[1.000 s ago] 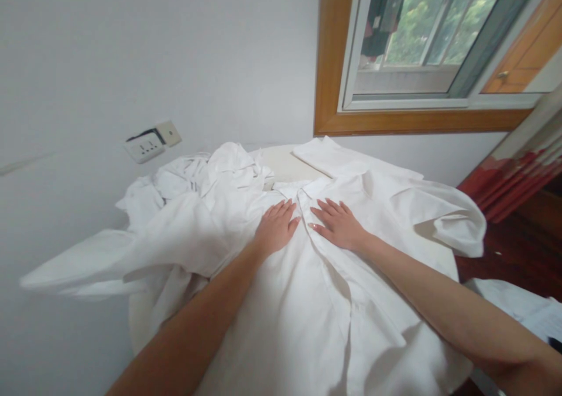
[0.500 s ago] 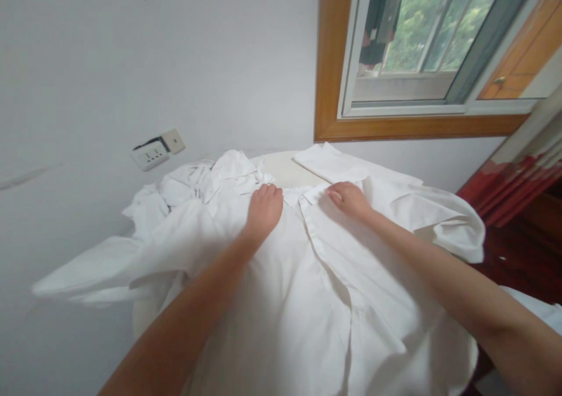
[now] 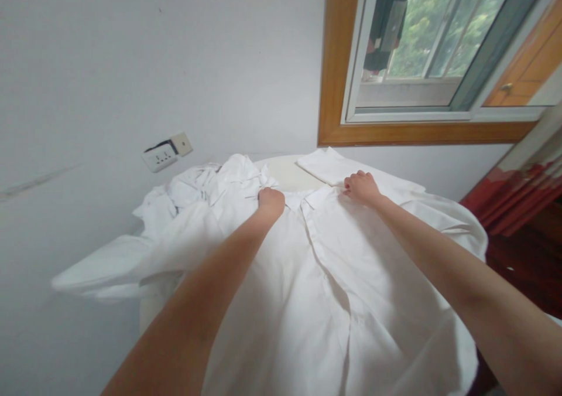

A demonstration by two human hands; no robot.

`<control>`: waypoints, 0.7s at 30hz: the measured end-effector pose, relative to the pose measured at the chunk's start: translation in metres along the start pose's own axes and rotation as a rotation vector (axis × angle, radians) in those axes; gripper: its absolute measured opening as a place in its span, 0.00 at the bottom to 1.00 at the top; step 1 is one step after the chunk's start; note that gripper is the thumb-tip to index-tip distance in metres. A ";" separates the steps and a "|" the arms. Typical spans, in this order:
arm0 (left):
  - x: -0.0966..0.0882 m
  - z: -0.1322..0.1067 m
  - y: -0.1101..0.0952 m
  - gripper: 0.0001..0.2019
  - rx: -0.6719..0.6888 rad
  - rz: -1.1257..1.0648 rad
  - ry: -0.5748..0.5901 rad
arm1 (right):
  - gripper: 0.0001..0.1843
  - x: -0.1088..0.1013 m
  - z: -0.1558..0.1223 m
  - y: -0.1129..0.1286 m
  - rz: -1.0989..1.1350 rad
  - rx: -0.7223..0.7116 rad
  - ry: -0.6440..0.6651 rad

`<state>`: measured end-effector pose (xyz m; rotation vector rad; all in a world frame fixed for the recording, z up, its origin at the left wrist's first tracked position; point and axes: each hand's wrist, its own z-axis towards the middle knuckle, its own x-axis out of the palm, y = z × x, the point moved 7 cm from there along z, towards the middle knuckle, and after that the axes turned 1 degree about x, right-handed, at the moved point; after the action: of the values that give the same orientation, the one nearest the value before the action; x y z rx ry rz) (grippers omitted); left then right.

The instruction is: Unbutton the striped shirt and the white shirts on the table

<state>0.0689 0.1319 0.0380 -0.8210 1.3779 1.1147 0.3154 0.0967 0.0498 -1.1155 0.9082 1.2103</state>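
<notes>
A white shirt lies spread over a pale round table, its collar at the far end and its front placket running down the middle. My left hand is closed on the fabric just left of the collar. On the other side, my right hand has its fingers curled on the shirt near the right shoulder; the fingertips are partly hidden. One sleeve extends left past the table's edge, and bunched fabric lies at the right.
Crumpled white cloth is heaped at the back left. A flat, folded white cloth lies at the back. Behind are a wall with a socket and a wood-framed window. A red and cream curtain hangs at right.
My right hand has moved outward to the right and slightly away from me, from beside the collar toward the shoulder. My left hand stays beside the collar. The view has shifted slightly.
</notes>
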 end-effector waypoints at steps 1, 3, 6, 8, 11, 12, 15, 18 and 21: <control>-0.003 -0.001 -0.001 0.13 -0.001 -0.011 -0.003 | 0.10 -0.008 -0.001 0.001 0.000 0.005 -0.024; -0.012 -0.004 -0.002 0.14 -0.002 -0.027 -0.022 | 0.10 -0.025 -0.004 -0.002 0.015 0.065 -0.062; -0.041 -0.006 0.006 0.15 -0.026 -0.043 -0.096 | 0.09 -0.055 -0.005 -0.012 0.099 0.211 -0.123; -0.066 -0.005 0.020 0.14 -0.070 -0.131 -0.162 | 0.09 -0.075 -0.002 -0.018 0.191 0.261 -0.190; -0.098 0.002 0.043 0.11 -0.153 -0.341 -0.169 | 0.09 -0.100 0.009 -0.024 0.330 0.244 -0.349; -0.107 0.004 0.048 0.11 -0.174 -0.375 -0.177 | 0.10 -0.105 0.014 -0.025 0.370 0.230 -0.407; -0.132 0.007 0.058 0.15 -0.245 -0.375 -0.356 | 0.10 -0.104 0.030 -0.027 0.459 0.218 -0.528; -0.126 0.011 0.053 0.18 -0.273 -0.367 -0.480 | 0.10 -0.078 0.043 -0.024 0.518 0.242 -0.511; -0.086 0.015 0.033 0.23 -0.212 -0.322 -0.391 | 0.15 -0.038 0.045 -0.014 0.573 0.244 -0.387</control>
<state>0.0537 0.1460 0.1289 -0.8840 0.7817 1.1060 0.3217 0.1312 0.0991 -0.4032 1.0683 1.6543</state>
